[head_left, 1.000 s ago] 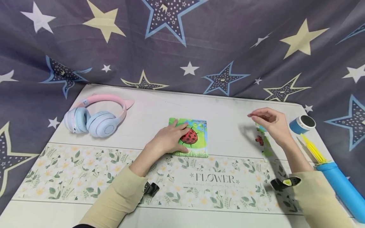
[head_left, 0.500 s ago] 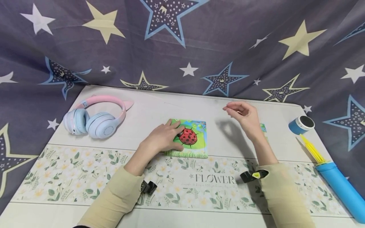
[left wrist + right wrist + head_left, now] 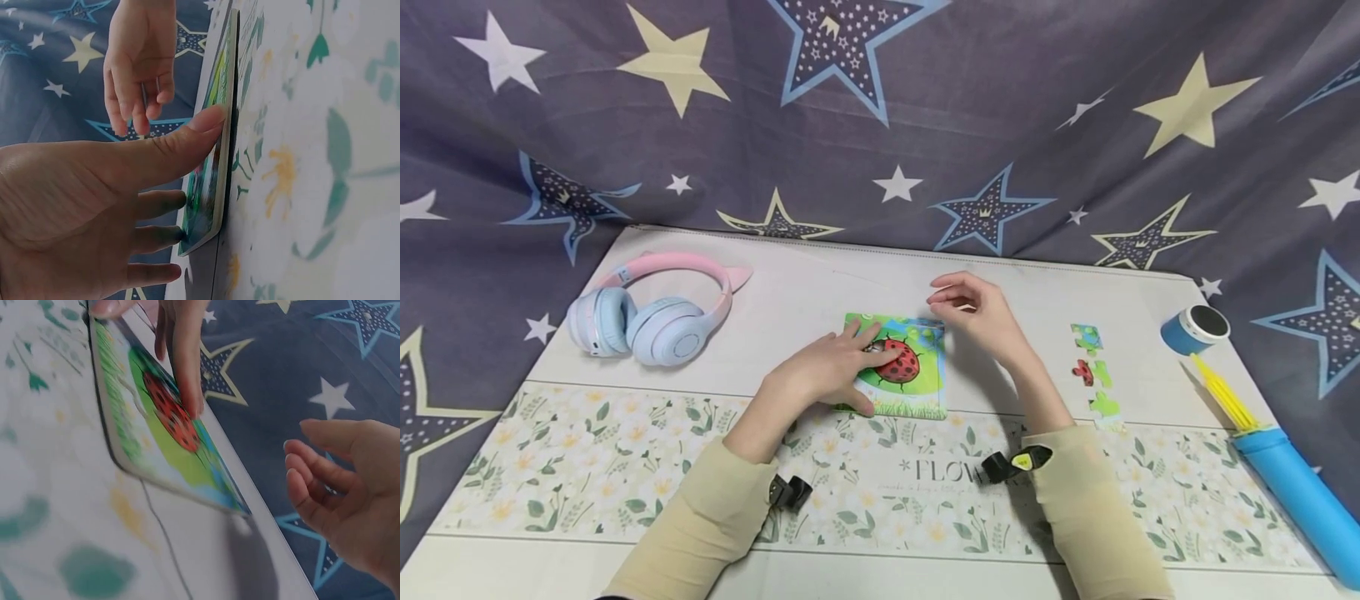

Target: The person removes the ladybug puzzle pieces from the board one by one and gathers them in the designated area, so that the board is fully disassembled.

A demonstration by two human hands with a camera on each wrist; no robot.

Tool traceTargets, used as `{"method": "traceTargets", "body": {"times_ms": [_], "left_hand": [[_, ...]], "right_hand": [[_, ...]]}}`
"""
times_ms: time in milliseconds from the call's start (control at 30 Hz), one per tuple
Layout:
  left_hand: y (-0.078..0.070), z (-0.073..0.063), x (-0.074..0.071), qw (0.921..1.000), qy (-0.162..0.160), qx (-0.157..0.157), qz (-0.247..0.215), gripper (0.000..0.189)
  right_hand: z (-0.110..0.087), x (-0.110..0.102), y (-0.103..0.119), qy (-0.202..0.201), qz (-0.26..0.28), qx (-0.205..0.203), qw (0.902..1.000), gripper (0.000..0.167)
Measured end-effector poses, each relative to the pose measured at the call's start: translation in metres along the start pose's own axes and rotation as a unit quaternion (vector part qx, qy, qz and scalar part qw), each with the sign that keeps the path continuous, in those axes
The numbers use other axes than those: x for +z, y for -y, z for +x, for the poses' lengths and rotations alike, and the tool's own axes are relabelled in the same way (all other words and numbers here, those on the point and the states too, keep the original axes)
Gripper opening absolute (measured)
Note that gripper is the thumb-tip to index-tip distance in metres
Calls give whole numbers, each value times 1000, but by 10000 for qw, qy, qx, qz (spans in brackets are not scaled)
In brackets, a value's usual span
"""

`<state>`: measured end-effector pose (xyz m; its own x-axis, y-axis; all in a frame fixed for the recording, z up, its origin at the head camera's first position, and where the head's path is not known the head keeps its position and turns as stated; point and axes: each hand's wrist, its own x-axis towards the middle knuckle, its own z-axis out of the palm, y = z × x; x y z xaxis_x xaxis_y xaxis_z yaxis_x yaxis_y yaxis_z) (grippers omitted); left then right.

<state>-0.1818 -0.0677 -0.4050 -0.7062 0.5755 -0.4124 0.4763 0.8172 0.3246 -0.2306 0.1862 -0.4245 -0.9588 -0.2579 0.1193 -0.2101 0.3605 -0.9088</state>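
A square ladybug jigsaw board (image 3: 925, 387) lies mid-table, a red spotted beetle on green and blue. My left hand (image 3: 816, 371) rests over its left side, fingers spread, thumb at the near edge, covering part of the picture. In the left wrist view its thumb (image 3: 197, 134) touches the board's rim. My right hand (image 3: 981, 321) hovers above the board's far right corner, fingers loosely bent. The right wrist view shows a gap between that hand's thumb and fingers (image 3: 325, 481), with nothing held. Loose puzzle pieces (image 3: 1103, 405) lie in a small group farther right.
Pink and blue cat-ear headphones (image 3: 673, 321) sit at the back left. On the right stand a small blue speaker (image 3: 1195, 327) and a blue tube (image 3: 1296, 500) with a yellow ribbed end. A starry curtain (image 3: 880, 150) hangs behind the table.
My right hand has travelled left from over the loose pieces to the board's far right corner, uncovering those pieces. The left hand stays on the board with its fingers slightly shifted.
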Motion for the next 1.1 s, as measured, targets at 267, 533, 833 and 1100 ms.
{"method": "traceTargets", "body": {"times_ms": [267, 533, 833, 1100], "left_hand": [[-3, 1, 1, 9997, 136, -95, 187, 84], [-4, 1, 1, 9994, 111, -163, 293, 84], [-4, 1, 1, 9989, 116, -170, 414, 84], [-3, 0, 2, 9988, 95, -165, 456, 84]], "right_hand": [[-2, 19, 1, 729, -651, 309, 9947, 42], [-4, 30, 4, 842, -1406, 453, 9854, 42], [-5, 37, 11, 681, -1957, 605, 9764, 38], [-6, 42, 12, 583, -2263, 691, 9699, 40]]}}
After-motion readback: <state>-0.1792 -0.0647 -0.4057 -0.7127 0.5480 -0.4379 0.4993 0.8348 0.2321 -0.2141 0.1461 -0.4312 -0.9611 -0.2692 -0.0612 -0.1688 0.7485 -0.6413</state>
